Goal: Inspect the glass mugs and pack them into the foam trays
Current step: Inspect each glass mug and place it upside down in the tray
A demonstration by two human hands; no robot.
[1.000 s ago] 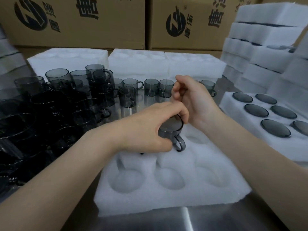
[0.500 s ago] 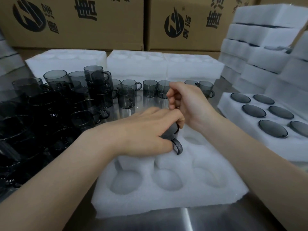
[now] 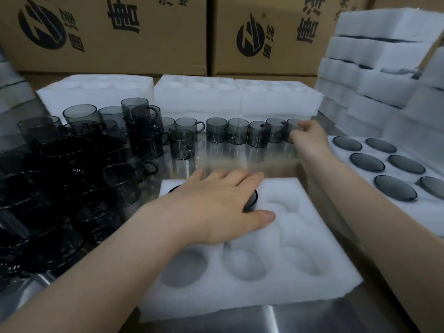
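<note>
Head view, the only one: pressing a mug into a far pocket of the near tray with the left hand, fingers straight, close together, laid flat across the top. Right hand out at the far right, fingers curled round the end mug of the row. Early days on this tray, by the look of it: one mug seated, maybe a second, going by a dark rim peeking out left of the hand. Three near pockets and the far right one bare. Done already: full tray on the right, a dark round glass face in every pocket in view. Plenty left: the row along the far side, the big heap on the left, blank trays waiting behind. Hard to read: most of the seated mug buried under the palm, so no telling which way up or how deep. Right fingertips smeared by blur, so grip not certain. Heap too dark to count. Full tray cut off at the right edge. Stack of foam far right, contents unseen but for dark slivers between layers.
</note>
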